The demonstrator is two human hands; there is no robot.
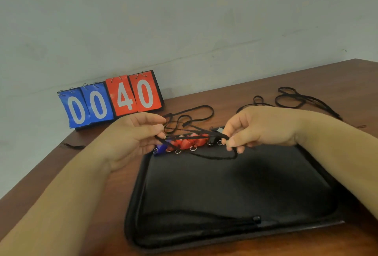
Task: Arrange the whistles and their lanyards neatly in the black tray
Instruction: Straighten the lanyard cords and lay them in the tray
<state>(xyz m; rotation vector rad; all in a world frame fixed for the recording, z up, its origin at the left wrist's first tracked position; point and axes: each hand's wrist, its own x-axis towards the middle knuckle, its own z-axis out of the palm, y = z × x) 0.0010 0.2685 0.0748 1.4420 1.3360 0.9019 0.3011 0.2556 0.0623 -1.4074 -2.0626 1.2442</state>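
A black tray (225, 190) lies on the brown table in front of me. Along its far edge sits a row of whistles: a blue one (160, 149) at the left, several red ones (188, 143), and a black one (212, 140) at the right, each with a metal ring. My left hand (135, 135) and my right hand (251, 130) each pinch one end of a black lanyard (192, 136), stretched between them just above the whistles. A loop of that cord droops onto the tray below my right hand. A folded lanyard (225, 220) lies along the tray's near edge.
More loose black lanyards lie on the table behind the tray (190, 116) and at the far right (296, 100). A flip scoreboard (110, 100) reading 00 and 40 stands against the wall at the back left. A short cord scrap (73, 146) lies near the table's left edge.
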